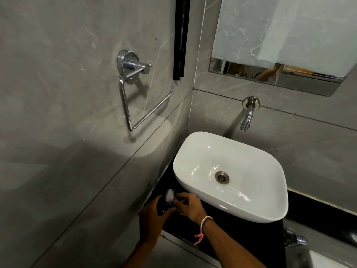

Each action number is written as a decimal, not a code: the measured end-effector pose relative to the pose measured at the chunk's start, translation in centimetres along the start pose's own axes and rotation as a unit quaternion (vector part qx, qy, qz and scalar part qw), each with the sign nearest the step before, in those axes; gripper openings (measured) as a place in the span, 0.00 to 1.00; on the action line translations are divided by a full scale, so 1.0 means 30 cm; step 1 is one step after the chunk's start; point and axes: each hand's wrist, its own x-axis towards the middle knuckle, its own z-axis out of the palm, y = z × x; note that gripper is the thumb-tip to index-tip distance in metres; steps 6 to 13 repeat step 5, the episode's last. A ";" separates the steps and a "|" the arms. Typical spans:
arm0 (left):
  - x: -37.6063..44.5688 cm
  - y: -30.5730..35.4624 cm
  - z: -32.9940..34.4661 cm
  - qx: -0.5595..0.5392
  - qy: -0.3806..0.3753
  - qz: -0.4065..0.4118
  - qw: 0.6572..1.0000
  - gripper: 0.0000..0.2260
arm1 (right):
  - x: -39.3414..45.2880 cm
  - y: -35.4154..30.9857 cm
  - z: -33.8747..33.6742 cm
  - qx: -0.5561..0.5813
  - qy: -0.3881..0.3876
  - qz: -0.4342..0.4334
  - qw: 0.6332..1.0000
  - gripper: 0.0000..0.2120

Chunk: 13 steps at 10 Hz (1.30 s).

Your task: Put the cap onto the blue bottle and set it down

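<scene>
A small blue bottle (164,205) is held over the black counter (216,235), just left of the white basin. My left hand (152,219) wraps around its body from below. My right hand (188,205) pinches at the bottle's top, where a pale clear cap (170,194) shows. Whether the cap is fully seated on the neck I cannot tell, since fingers hide the joint. A pink and white thread band circles my right wrist.
A white oval basin (251,209) with a metal drain (222,177) sits on the counter to the right. A chrome tap (248,115) juts from the back wall. A chrome towel ring (135,89) hangs on the grey left wall. A mirror (280,35) hangs above.
</scene>
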 end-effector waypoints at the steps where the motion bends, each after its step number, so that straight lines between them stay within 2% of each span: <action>1: 0.031 -0.010 -0.030 -0.001 0.004 0.001 1.000 0.22 | 0.040 -0.035 0.030 -0.008 -0.002 -0.009 1.000 0.18; 2: 0.057 -0.013 -0.045 0.019 0.006 -0.016 1.000 0.25 | 0.061 -0.053 0.042 -0.050 -0.001 -0.031 0.998 0.19; 3: 0.038 0.002 -0.053 0.022 0.023 0.006 0.999 0.30 | 0.017 -0.075 0.024 -0.093 0.012 -0.062 0.994 0.21; 4: -0.013 0.036 -0.063 0.034 0.119 0.107 0.987 0.34 | -0.089 -0.070 -0.052 -0.127 0.088 -0.144 0.977 0.20; 5: -0.031 0.068 -0.048 0.063 0.146 0.200 0.967 0.29 | -0.139 -0.032 -0.132 -0.179 0.213 -0.194 0.941 0.20; 13: -0.031 0.068 -0.048 0.063 0.146 0.200 0.967 0.29 | -0.139 -0.032 -0.132 -0.179 0.213 -0.194 0.941 0.20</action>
